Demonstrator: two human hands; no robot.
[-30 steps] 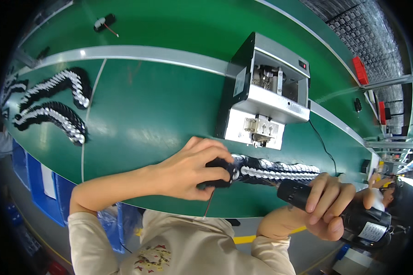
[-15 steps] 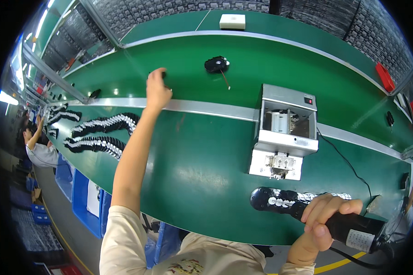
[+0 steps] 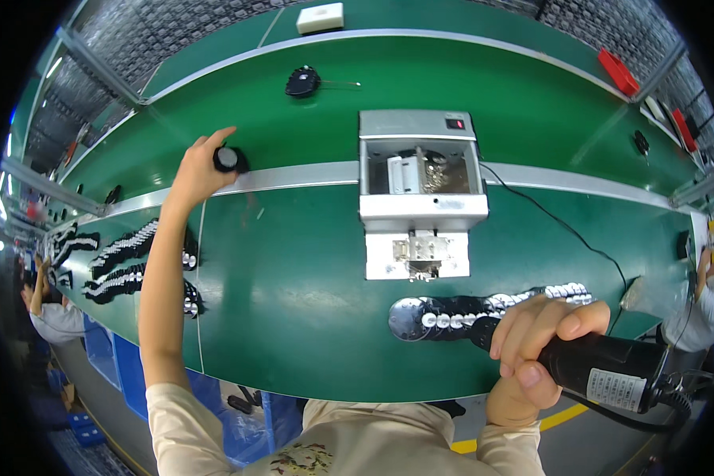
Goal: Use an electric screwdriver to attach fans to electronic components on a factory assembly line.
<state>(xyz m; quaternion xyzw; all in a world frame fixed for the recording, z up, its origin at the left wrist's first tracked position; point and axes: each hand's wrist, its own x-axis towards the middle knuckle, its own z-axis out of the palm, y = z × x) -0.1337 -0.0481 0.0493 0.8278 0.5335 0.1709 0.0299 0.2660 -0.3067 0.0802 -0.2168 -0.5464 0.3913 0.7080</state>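
Observation:
My left hand (image 3: 201,168), reaching over the metal strip on the left, has fingers and thumb around a small black round part (image 3: 228,159) with a grey face. In my right hand (image 3: 546,337) is a black electric screwdriver (image 3: 603,366) with a white label and a cable at its rear. Its front end points left, over a row of overlapping black discs with silver faces (image 3: 444,320). A larger dark disc (image 3: 408,319) lies at that row's left end. Beyond my left hand, a black part with a thin wire (image 3: 302,82) lies on the far green strip.
A silver screw feeder (image 3: 424,208) with a lit red switch stands mid-bench, its cord trailing right. Rows of black and silver parts (image 3: 123,254) lie at left. A white block (image 3: 320,17) and red tray (image 3: 617,73) sit farther back. Co-workers are at both sides.
The whole view has shifted to the right. My left hand has turned, showing the round part's grey face. The far part's wire points right instead of downward. My right hand still grips the screwdriver.

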